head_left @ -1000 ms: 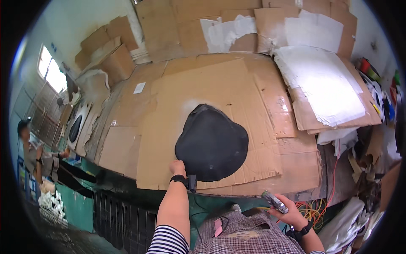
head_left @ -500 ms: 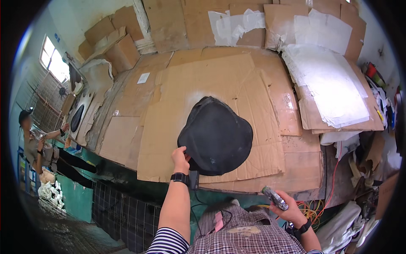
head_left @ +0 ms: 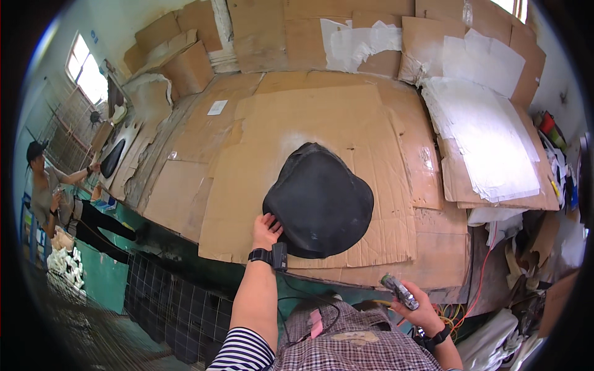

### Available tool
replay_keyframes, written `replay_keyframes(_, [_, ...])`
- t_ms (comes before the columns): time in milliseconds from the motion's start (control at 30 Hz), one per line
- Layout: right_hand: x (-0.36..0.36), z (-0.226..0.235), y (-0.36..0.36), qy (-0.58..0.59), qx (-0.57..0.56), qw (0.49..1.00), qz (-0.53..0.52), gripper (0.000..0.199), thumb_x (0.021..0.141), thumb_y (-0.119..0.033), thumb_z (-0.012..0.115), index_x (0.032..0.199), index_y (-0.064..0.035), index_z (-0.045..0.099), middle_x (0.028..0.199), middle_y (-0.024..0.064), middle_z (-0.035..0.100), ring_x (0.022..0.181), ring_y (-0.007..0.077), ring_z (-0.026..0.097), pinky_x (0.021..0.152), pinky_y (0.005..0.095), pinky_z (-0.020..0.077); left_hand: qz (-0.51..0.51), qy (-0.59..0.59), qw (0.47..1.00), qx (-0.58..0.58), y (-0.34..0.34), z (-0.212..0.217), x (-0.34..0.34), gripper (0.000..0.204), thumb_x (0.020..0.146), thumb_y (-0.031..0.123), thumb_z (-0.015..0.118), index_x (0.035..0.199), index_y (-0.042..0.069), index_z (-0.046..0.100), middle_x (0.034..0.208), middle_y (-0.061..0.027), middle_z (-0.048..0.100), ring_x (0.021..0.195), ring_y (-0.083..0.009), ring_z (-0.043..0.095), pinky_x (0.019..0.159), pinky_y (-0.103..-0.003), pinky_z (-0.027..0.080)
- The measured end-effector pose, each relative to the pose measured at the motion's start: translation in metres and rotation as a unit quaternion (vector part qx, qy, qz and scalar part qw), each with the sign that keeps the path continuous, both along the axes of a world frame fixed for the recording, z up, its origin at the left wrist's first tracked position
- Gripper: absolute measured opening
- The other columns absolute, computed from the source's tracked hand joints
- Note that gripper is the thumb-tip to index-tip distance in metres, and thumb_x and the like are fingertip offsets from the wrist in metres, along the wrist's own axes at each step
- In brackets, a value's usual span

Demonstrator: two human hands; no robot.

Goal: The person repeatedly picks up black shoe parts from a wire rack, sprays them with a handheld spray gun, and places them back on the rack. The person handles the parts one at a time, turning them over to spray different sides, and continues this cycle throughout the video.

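A black, rounded, padded piece like a vehicle seat [head_left: 322,201] lies on cardboard in front of me, narrower at its far end. My left hand [head_left: 267,232] is at its near left edge, palm turned partly up. The fingers are slightly curled and apart, touching the edge without visibly gripping it. Near the table's front edge, my right hand [head_left: 424,309] is closed around a silver metal hand tool [head_left: 402,293] with a greenish end. The tool is held apart from the black piece. A yellow hose [head_left: 378,302] runs close to it.
Cardboard sheets [head_left: 247,185] cover the table. White sheets [head_left: 482,139] lie on a raised stack at right. Red and yellow hoses hang by the front edge. At far left, a person [head_left: 46,185] reaches to another dark piece [head_left: 112,159]; a wire rack [head_left: 167,303] stands below.
My left fingers have loosened from the black piece's edge, and the palm has turned upward. The right hand keeps its tool in nearly the same place. The view has tilted slightly.
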State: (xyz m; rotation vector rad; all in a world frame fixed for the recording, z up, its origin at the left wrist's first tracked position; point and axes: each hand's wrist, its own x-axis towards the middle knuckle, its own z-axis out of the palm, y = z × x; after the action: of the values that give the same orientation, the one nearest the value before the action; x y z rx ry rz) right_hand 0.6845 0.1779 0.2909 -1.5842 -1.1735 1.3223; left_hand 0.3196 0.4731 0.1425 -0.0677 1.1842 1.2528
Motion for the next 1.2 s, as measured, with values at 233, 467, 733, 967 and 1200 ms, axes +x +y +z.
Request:
replay_keyframes(233, [-0.002,0.005,0.004,-0.004,-0.019,0.999,0.036,0.052,0.082,-0.005,0.071,0.129,-0.004,0.049,0.091,0.0003,0.061,0.084,0.0079,0.058,0.075,0.0246,0.0507,-0.072,0.14,0.987,-0.019,0.011,-0.015,0.006,0.029,0.087,0.016,0.06,0.115,0.008,0.058,0.101,-0.0071,0.062,0.087,-0.024,0.057,0.075,-0.04,0.046])
replay_keyframes(467, [-0.001,0.008,-0.003,-0.008,-0.01,1.0,0.017,0.052,0.082,-0.006,0.071,0.129,-0.0039,0.05,0.093,0.0008,0.061,0.085,0.008,0.058,0.077,0.0253,0.0505,-0.093,0.155,0.983,-0.014,0.015,0.018,0.029,0.025,0.087,0.007,0.06,0.112,0.007,0.058,0.103,-0.0058,0.059,0.089,-0.0211,0.056,0.079,-0.034,0.046])
replay_keyframes(733, [0.0,0.059,-0.004,0.039,0.03,0.998,-0.039,0.052,0.081,-0.006,0.071,0.128,-0.0023,0.049,0.092,0.0023,0.062,0.085,0.009,0.058,0.077,0.0256,0.0491,-0.026,-0.083,0.948,0.306,0.0,0.125,0.015,0.029,0.091,0.006,0.053,0.12,0.002,0.055,0.106,-0.0104,0.063,0.095,-0.0215,0.062,0.089,-0.036,0.05])
replay_keyframes(967, [-0.002,0.094,-0.008,0.008,0.049,0.998,-0.04,0.051,0.079,-0.005,0.071,0.125,-0.0005,0.05,0.089,0.003,0.063,0.083,0.0099,0.059,0.076,0.0258,0.0486,-0.039,0.203,0.893,0.399,-0.082,0.213,-0.043,0.029,0.094,0.016,0.048,0.112,-0.005,0.059,0.107,-0.0193,0.064,0.097,-0.0299,0.064,0.092,-0.042,0.051])
replay_keyframes(1200, [-0.057,0.063,0.002,0.039,-0.013,0.998,0.057,0.052,0.077,-0.005,0.073,0.125,0.0001,0.051,0.09,0.0038,0.064,0.084,0.011,0.061,0.078,0.027,0.0494,0.197,-0.023,0.93,0.309,-0.152,0.168,-0.159,0.028,0.088,0.006,0.046,0.113,-0.001,0.058,0.117,-0.0139,0.061,0.106,-0.0293,0.059,0.097,-0.041,0.046])
